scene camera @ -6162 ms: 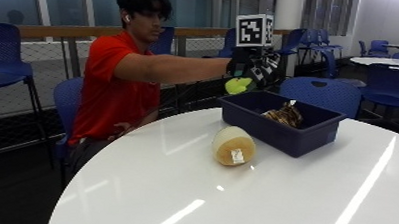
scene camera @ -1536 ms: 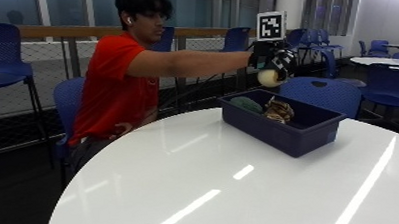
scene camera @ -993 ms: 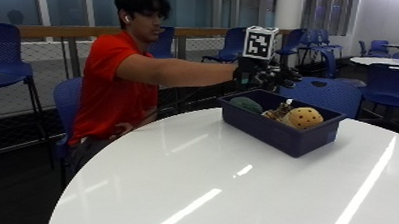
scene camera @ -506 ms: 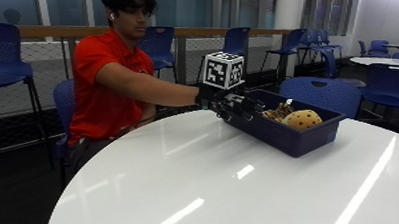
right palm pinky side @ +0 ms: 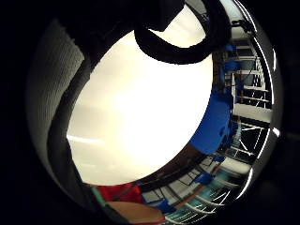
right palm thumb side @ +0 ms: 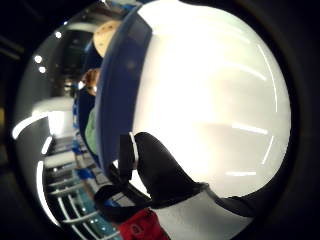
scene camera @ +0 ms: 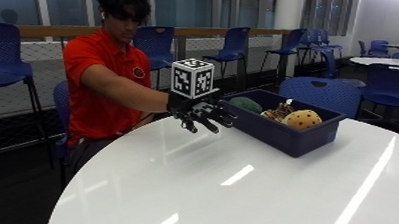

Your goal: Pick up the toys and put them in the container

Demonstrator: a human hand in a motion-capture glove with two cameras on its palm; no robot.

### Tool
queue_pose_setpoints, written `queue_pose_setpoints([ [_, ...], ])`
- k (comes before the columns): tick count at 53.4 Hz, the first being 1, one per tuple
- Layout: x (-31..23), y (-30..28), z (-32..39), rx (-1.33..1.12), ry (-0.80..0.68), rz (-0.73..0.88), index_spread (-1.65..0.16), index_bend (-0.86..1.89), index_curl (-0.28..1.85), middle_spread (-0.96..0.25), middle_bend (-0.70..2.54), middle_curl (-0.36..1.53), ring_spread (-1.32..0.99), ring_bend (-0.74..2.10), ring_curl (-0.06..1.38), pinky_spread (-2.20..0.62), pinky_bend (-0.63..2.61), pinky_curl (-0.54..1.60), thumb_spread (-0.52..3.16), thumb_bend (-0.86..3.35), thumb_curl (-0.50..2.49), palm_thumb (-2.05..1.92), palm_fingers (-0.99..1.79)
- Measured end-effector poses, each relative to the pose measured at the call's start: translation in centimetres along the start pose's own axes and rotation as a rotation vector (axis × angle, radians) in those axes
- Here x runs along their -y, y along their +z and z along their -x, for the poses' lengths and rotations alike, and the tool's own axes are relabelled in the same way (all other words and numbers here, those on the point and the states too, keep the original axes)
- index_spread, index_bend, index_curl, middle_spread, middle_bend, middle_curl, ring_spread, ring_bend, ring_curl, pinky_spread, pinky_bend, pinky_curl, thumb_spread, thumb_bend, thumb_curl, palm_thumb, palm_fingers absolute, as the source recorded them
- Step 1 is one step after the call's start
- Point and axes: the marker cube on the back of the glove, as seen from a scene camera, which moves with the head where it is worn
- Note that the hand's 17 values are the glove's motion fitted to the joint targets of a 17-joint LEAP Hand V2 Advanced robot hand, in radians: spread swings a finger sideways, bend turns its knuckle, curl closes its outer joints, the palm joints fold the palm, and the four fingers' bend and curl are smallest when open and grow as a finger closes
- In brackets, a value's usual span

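Your container sits on the bench, toward the far edge on your right side. Three toys lie inside it: one at the end nearest you, one in the middle, one at the far end. Your right hand hangs over the bench just beside the container's near end. Chairs stand behind the bench.

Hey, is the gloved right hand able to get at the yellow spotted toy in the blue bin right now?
Probably yes: the right hand hangs open beside the bin, and the toy lies uncovered on top.
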Motion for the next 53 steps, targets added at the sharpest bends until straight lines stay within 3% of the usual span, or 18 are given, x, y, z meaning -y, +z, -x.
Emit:
queue_pose_setpoints([
  [53,-3.2,-2.0,-5.4,0.033,0.019,-0.007,-0.35,0.18,0.27,-0.08,0.15,0.26,-0.01,0.18,0.32,0.10,0.78,0.31,1.05,-0.07,0.19,-0.08,-0.10],
])
